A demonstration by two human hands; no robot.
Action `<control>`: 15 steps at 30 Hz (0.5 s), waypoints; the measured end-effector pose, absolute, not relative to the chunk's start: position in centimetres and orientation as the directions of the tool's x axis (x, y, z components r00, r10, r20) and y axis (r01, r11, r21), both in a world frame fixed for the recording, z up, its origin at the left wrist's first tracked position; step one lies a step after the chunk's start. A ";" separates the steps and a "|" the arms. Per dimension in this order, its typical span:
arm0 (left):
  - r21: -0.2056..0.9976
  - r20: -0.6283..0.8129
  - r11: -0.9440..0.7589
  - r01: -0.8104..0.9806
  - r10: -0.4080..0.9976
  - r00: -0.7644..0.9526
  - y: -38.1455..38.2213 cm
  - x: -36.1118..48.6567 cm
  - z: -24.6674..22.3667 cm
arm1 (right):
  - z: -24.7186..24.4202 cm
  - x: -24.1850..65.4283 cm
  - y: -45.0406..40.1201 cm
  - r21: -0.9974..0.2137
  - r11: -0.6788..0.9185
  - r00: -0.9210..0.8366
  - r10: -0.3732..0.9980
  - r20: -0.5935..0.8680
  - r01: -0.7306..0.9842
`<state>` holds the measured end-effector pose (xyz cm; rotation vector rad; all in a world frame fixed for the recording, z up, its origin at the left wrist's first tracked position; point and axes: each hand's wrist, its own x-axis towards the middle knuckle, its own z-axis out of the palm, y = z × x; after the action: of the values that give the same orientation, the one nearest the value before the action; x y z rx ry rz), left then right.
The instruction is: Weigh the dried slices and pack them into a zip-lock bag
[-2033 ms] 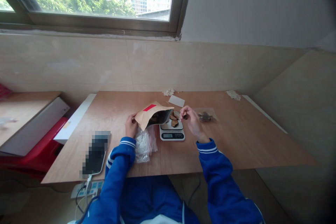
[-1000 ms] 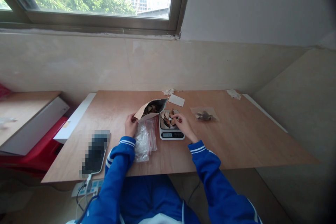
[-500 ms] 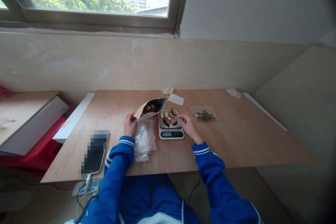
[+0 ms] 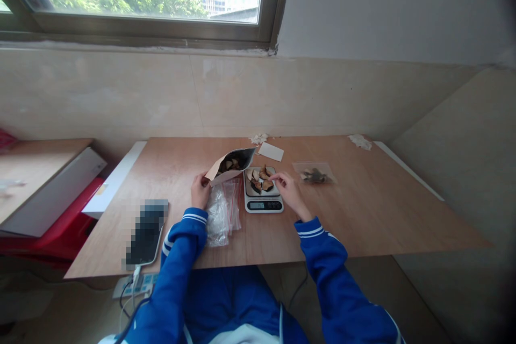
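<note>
An open paper pouch with a silvery inside leans to the left of a small digital scale. My left hand is closed on the pouch's lower left edge, and brown dried slices show inside it. More dried slices, brown with dark edges, lie on the scale's tray. My right hand reaches over the tray's right edge, its fingertips close together beside the upper slices. Whether a piece is between those fingertips is too small to see. The digits on the scale's display are unreadable.
Clear zip bags lie left of the scale. A filled clear bag sits to its right, a white card behind it. A phone on a cable rests at the left. Whitish bits lie along the table's back edge.
The view has shifted very slightly. My left hand keeps the pouch in the same place, and my right hand stays at the tray's right edge with hardly any movement.
</note>
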<state>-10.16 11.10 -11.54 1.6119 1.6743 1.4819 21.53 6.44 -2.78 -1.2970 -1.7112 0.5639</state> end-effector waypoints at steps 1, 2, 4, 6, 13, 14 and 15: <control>0.850 0.377 -0.213 0.483 0.885 -0.272 11.2 -10.2 -11.7 | -2.8 21.6 6.5 -0.778 0.352 -0.055 0.923 0.381 0.521; 0.850 0.375 -0.209 0.483 0.885 -0.277 11.3 -10.2 -11.8 | -2.9 21.6 6.5 -0.778 0.351 -0.052 0.923 0.382 0.521; 0.853 0.370 -0.201 0.482 0.883 -0.287 11.5 -10.3 -12.2 | -3.1 21.6 6.6 -0.781 0.345 -0.048 0.925 0.376 0.521; 0.855 0.367 -0.198 0.479 0.884 -0.290 11.7 -10.3 -12.5 | -3.4 21.6 6.6 -0.780 0.341 -0.062 0.929 0.365 0.524; 0.835 0.372 -0.178 0.521 0.880 -0.296 11.8 -10.4 -12.6 | -4.5 21.5 6.7 -0.720 0.363 -0.144 0.926 0.348 0.591; 0.831 0.374 -0.175 0.529 0.879 -0.296 11.8 -10.4 -12.5 | -4.7 21.5 6.7 -0.707 0.370 -0.156 0.923 0.351 0.603; 0.829 0.374 -0.174 0.532 0.879 -0.294 11.8 -10.4 -12.5 | -4.8 21.6 6.8 -0.694 0.377 -0.167 0.921 0.352 0.614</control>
<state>-10.44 11.77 -12.47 1.6183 1.7616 1.4579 21.55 6.78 -4.82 -1.3288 -1.8799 0.5140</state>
